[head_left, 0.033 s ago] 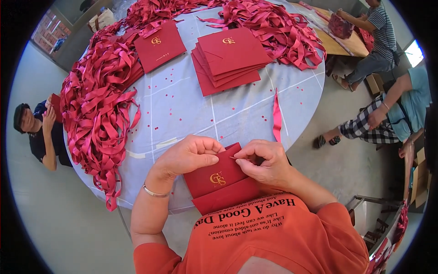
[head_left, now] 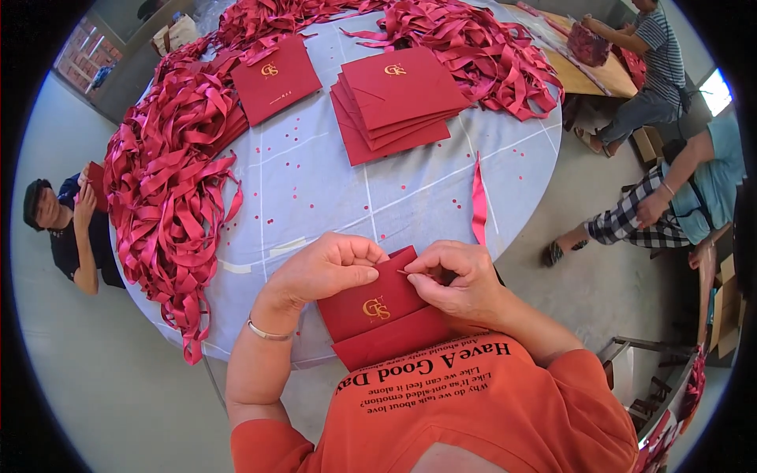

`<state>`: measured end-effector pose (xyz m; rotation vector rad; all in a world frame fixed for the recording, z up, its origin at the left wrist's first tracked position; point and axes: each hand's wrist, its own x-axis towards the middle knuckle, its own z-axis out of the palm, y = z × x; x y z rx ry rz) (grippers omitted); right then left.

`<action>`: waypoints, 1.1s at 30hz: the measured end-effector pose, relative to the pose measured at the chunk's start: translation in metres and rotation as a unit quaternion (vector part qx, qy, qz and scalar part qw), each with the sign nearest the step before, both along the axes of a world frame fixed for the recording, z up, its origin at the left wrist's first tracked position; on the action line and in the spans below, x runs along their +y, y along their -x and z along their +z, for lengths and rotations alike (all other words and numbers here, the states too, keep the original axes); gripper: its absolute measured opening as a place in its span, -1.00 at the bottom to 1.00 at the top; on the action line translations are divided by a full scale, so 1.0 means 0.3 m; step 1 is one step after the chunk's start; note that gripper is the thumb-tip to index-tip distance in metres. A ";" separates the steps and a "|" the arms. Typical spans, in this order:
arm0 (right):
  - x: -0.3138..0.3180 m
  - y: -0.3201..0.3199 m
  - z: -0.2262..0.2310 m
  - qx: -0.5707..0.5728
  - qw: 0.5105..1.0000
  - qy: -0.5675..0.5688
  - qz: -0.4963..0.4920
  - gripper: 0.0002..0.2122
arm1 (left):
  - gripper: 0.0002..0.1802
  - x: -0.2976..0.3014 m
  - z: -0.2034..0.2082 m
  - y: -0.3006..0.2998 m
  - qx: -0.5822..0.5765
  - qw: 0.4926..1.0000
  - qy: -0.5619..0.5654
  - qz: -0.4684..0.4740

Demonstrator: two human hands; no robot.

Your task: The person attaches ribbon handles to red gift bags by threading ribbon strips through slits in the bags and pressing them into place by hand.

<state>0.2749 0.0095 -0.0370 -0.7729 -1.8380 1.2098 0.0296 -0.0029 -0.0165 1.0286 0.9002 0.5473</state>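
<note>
I see a round table (head_left: 410, 201) covered in a pale blue cloth, dotted with small red paper circles. A long heap of dark red ribbons (head_left: 169, 185) runs down its left side, and a second ribbon heap (head_left: 465, 43) lies across its far edge. Between them sit a fanned stack of red folded cards (head_left: 398, 98) with a gold emblem on top and, to its left, 1 single red card (head_left: 276, 79). A loose ribbon strip (head_left: 479, 201) hangs over the table's right edge.

At the near edge, against my orange shirt, I hold a red card with a gold emblem (head_left: 374, 303) over another red piece beneath it. My left hand (head_left: 327, 268) has its fingers curled closed, pinching the card's upper left edge. My right hand (head_left: 457, 280) has its fingers closed too, thumb and forefinger pinching at the card's upper right corner; I cannot tell what they nip.

3 other people sit around the table, 1 at left and 2 at right.
</note>
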 end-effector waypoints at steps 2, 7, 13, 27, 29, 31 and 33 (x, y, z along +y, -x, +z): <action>0.001 0.001 -0.003 -0.006 1.000 0.001 -0.006 -0.89 | -0.75 0.001 0.003 -0.003 0.015 1.000 0.004 0.006; 0.009 0.008 -0.016 0.000 0.997 -0.074 -0.007 -0.90 | -0.78 0.001 0.004 -0.008 0.024 1.000 0.009 0.013; 0.013 0.017 -0.010 -0.010 0.997 -0.080 -0.010 -0.90 | -0.80 -0.006 0.004 -0.017 0.034 0.999 -0.004 0.025; -0.025 0.078 0.070 -0.250 0.939 -0.236 0.008 -0.94 | -0.83 -0.028 0.007 -0.057 0.068 0.997 -0.020 0.043; -0.026 0.091 0.072 -0.282 0.934 -0.220 0.015 -0.94 | -0.83 -0.026 -0.004 -0.061 0.069 0.996 -0.037 0.036; -0.008 0.114 0.059 -0.226 0.958 -0.176 0.004 -0.93 | -0.83 -0.029 -0.008 -0.062 0.072 0.996 -0.051 0.026; 0.031 0.114 0.096 -0.174 0.983 -0.063 0.015 -0.93 | -0.82 -0.033 0.003 -0.067 0.026 0.996 -0.035 0.074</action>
